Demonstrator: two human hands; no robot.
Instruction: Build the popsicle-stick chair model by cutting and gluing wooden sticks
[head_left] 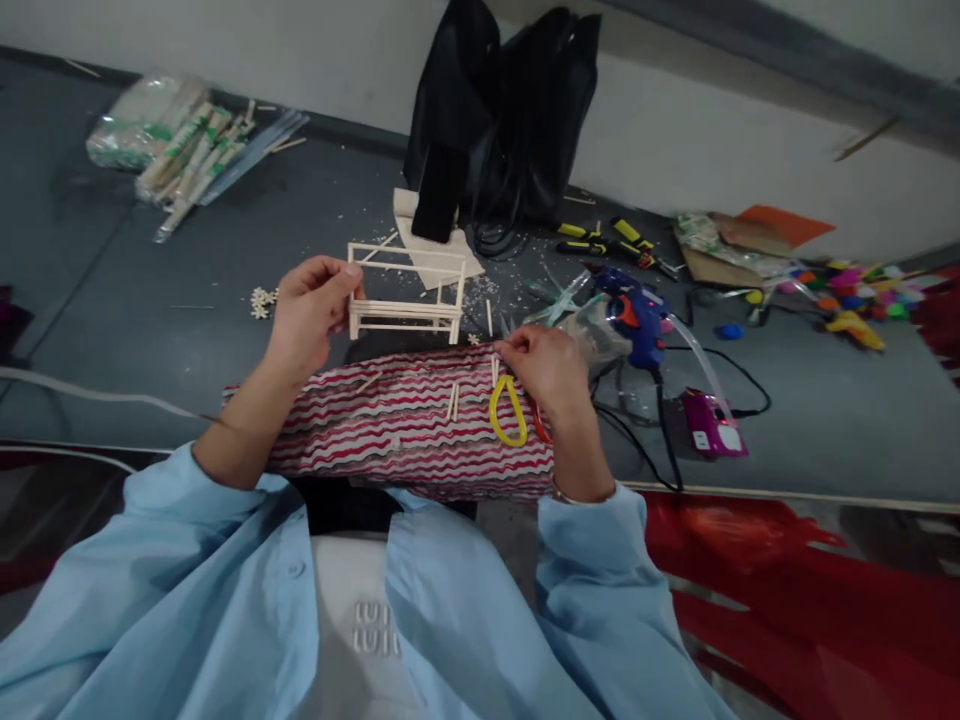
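Observation:
My left hand (315, 305) grips a small bench-shaped frame (409, 308) of pale wooden sticks by its left end, thumb and fingers closed on it. The frame is upright at the far edge of a red-and-white wavy-striped cloth (420, 450). My right hand (549, 368) is low over the cloth's right side with its fingertips pinched together; what is between them, if anything, I cannot make out. Short stick pieces (453, 402) lie on the cloth, and one is right below those fingertips. Scissors with one yellow handle loop (508, 412) and one red loop lie partly under my right hand.
A blue glue gun (637, 315) with cables stands at right, near a purple box (714, 424). Behind are a black bag (510, 100), a phone (440, 193), and yellow-black tools (600, 240). Stick packs (191, 150) lie back left, colourful pompoms (855, 290) far right.

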